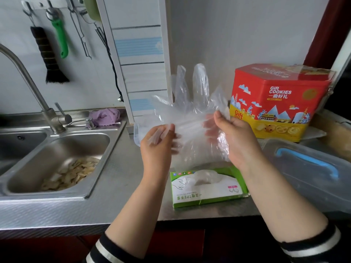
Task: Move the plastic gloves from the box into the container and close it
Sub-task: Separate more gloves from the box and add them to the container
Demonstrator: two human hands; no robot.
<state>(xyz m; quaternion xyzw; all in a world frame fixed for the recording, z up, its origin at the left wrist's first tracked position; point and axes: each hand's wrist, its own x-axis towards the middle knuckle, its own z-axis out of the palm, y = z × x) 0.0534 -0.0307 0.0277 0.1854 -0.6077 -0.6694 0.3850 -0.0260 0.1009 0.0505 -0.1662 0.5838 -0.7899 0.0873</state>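
Both hands pinch a clear glove point(191, 118) above the box point(207, 188): left hand point(157, 145) at one edge, right hand point(235, 137) at the other. Fold it flat (thin film clings), then carry it right to the container point(313, 168).

1. Soft, even daylight fills the scene; shadows are faint.
2. Dull sheen lies on the steel sink point(57, 166) and tabletop point(121, 186).
3. Wide-angle bending curves the edges.
4. Hanging tools point(57, 35) look slightly blurred.
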